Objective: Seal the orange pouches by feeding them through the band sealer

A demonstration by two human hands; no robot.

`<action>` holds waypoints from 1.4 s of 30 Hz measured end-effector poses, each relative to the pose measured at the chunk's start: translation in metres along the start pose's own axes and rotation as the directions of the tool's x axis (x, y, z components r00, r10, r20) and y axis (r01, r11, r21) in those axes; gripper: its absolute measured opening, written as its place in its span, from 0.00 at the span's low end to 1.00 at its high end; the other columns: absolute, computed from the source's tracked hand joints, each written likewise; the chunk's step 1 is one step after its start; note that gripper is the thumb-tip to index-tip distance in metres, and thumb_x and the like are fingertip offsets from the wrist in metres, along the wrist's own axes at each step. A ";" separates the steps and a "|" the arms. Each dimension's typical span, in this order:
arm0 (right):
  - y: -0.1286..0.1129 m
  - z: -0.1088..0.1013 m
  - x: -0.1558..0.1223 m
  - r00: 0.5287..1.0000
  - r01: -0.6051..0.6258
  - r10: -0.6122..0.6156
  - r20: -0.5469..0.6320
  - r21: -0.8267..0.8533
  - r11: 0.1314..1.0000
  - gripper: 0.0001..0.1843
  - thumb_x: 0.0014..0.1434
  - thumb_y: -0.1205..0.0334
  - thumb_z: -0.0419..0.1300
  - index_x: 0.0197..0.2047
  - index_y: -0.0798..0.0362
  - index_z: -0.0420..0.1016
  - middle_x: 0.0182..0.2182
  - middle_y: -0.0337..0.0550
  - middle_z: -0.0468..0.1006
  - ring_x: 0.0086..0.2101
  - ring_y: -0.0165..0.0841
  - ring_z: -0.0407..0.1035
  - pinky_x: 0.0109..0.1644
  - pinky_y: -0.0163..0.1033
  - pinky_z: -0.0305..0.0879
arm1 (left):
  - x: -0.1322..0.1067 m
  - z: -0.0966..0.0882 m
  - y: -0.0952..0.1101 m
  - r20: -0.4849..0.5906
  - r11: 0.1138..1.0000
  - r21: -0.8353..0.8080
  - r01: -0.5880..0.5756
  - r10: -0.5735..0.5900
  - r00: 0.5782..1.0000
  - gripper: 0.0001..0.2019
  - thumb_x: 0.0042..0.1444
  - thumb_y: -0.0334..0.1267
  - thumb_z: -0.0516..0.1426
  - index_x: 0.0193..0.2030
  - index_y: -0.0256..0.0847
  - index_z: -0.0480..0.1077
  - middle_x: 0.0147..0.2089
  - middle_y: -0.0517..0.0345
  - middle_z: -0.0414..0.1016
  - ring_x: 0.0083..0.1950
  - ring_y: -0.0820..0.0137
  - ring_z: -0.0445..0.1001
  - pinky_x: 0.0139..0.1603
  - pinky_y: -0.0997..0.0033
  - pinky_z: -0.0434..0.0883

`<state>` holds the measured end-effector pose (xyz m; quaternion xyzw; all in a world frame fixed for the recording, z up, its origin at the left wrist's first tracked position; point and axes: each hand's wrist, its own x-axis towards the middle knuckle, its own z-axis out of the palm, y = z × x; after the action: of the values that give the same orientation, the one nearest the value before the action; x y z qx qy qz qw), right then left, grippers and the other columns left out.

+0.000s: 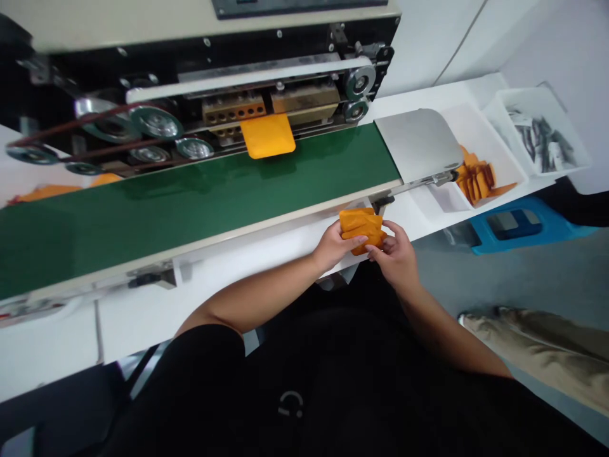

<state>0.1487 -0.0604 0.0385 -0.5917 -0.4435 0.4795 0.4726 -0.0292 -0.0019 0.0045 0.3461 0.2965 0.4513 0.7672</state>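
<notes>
Between my two hands is a small stack of orange pouches (pixel 361 223), held over the white table's front edge. My left hand (pixel 333 246) grips the stack's left side, thumb across the front. On the right side, my right hand (pixel 396 255) has its fingers and thumb closed on the same stack. Another orange pouch (pixel 269 137) sticks out of the sealing machine (pixel 228 70), its lower part over the green conveyor belt (pixel 200 200). What the pouches contain is hidden.
Right of the belt is a metal plate (pixel 421 146). Beyond it, a white tray (pixel 504 165) holds several orange pouches, and a white bin (pixel 573 143) holds grey-and-white packets. A blue stool (pixel 514 228) stands below. A person's legs (pixel 542 349) are at the right.
</notes>
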 end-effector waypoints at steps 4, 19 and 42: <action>-0.001 -0.001 0.005 0.999 -0.034 0.036 -0.015 0.086 0.996 0.29 0.57 0.54 0.79 0.55 0.47 0.71 0.30 0.34 0.84 0.26 0.31 0.77 0.36 0.37 0.77 | -0.001 0.000 0.003 -0.019 1.000 -0.015 -0.016 0.015 1.000 0.41 0.50 0.59 0.79 0.64 0.38 0.76 0.64 0.41 0.83 0.63 0.53 0.84 0.64 0.56 0.80; -0.031 -0.018 0.013 0.985 0.031 -0.006 -0.172 0.143 0.989 0.19 0.58 0.53 0.78 0.49 0.53 0.86 0.29 0.39 0.83 0.25 0.30 0.75 0.30 0.35 0.73 | -0.001 0.002 0.008 -0.051 0.993 0.080 0.089 -0.085 0.995 0.43 0.48 0.58 0.79 0.65 0.38 0.75 0.59 0.44 0.85 0.49 0.62 0.86 0.37 0.73 0.79; -0.167 0.004 0.188 0.993 -0.107 0.098 0.070 0.137 0.985 0.07 0.68 0.64 0.69 0.40 0.51 0.74 0.29 0.40 0.81 0.25 0.29 0.74 0.29 0.31 0.75 | 0.002 0.000 0.003 0.010 0.994 0.036 0.101 -0.102 0.995 0.44 0.51 0.56 0.79 0.69 0.38 0.73 0.67 0.35 0.81 0.55 0.58 0.85 0.39 0.72 0.79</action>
<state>0.1607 0.1505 0.1751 -0.5636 -0.3920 0.5516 0.4737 -0.0300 0.0008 0.0064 0.3469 0.3170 0.4044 0.7846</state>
